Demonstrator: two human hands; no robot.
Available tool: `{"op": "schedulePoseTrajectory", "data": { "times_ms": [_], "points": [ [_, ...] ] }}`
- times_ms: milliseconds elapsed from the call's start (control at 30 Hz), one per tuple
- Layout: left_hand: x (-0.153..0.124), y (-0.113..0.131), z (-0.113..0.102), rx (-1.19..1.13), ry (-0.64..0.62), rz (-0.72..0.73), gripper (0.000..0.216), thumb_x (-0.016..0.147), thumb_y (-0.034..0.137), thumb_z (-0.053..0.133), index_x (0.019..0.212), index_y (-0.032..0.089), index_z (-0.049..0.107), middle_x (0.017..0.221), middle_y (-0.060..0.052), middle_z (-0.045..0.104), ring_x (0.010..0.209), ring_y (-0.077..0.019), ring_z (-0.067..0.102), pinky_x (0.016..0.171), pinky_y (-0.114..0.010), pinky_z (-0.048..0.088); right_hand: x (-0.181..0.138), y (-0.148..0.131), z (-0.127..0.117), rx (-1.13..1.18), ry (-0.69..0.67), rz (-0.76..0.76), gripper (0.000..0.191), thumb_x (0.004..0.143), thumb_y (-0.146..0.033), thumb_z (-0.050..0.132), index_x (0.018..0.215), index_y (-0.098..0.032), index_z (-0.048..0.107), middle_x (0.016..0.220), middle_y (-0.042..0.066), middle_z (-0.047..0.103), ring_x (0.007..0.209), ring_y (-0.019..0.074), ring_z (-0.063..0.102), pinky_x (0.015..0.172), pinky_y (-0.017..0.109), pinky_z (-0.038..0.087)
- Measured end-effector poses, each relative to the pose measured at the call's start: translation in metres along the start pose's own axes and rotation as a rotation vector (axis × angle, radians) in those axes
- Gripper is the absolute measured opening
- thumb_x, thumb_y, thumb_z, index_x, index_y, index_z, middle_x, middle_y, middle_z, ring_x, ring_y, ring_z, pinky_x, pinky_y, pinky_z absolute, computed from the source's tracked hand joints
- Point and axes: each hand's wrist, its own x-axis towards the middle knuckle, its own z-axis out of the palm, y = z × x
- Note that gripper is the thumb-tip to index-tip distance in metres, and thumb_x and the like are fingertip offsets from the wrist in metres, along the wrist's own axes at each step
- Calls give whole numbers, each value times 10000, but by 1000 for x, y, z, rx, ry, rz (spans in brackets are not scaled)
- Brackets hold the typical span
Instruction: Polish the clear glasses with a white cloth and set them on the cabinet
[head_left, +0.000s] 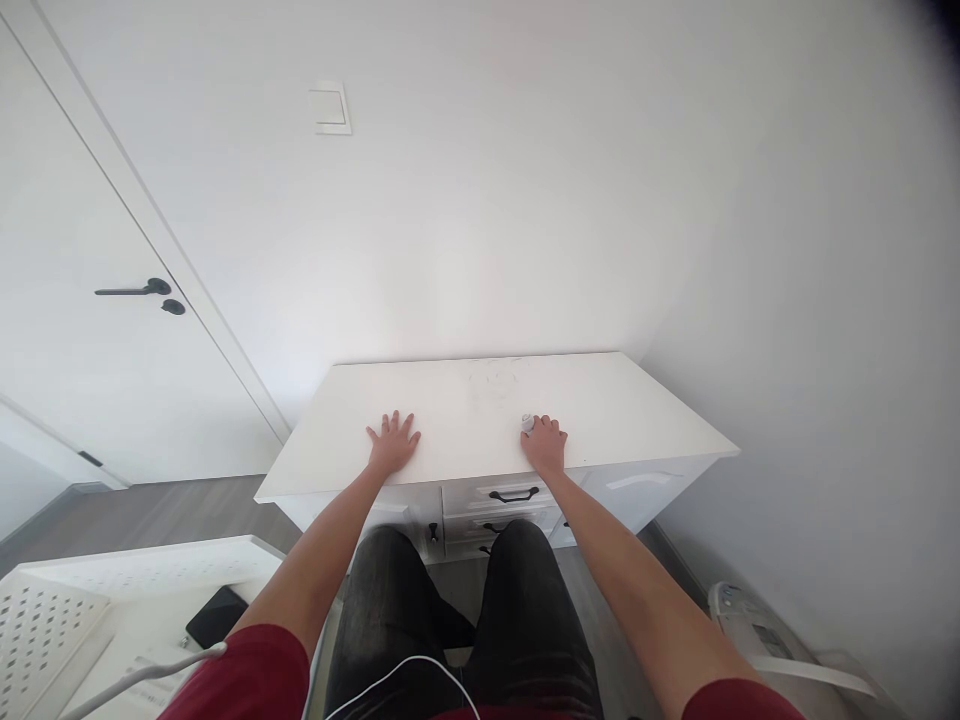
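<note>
My left hand (394, 446) lies flat on the white top of the cabinet (457, 400), fingers spread, holding nothing. Towards the right of the same top, my right hand (546, 443) is curled with its fingers bent. Between its thumb and fingers sits a small whitish-grey, rounded thing (527, 423), partly hidden by the hand; its kind is too small to make out. Faint grey marks (499, 379) show on the surface behind and between the hands.
Below the top are drawers with a black handle (514, 495). A white door (97, 350) stands left, with a light switch (330, 107) on the wall. A black phone-like object (217, 618) lies on a white surface at lower left. A greyish-white appliance (765, 635) stands lower right.
</note>
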Motion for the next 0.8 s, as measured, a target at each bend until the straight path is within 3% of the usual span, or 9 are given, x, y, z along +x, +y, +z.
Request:
{"op": "schedulePoseTrajectory", "data": {
  "times_ms": [800],
  "points": [
    [-1,2,-2,-5,23,-4,684,1008,583,198,1615,275,256,1714,-134,161,1563,-418,91,1150,-777,108,1,-2,-3,-34,-21,-6,221,941,-294,460,1094,-190,580,1135,149,584,1111,312,483,879,424,361]
  ]
}}
